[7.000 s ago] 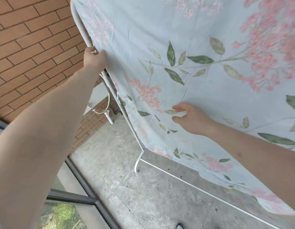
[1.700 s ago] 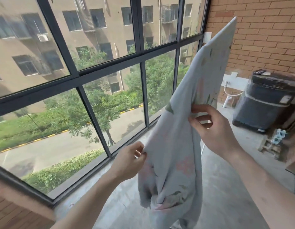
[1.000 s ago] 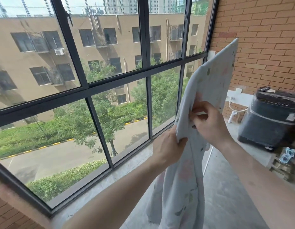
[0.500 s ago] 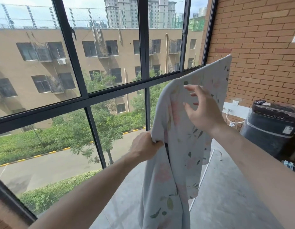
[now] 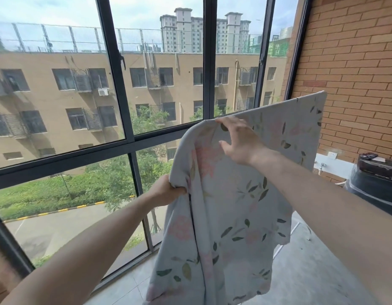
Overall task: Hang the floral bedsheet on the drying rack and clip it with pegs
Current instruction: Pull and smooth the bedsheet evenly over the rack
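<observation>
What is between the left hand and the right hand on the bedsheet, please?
In the head view, only the floral bedsheet lies between them: its folded edge runs from the gripping left hand up to the right hand at the top. No pegs show there.
</observation>
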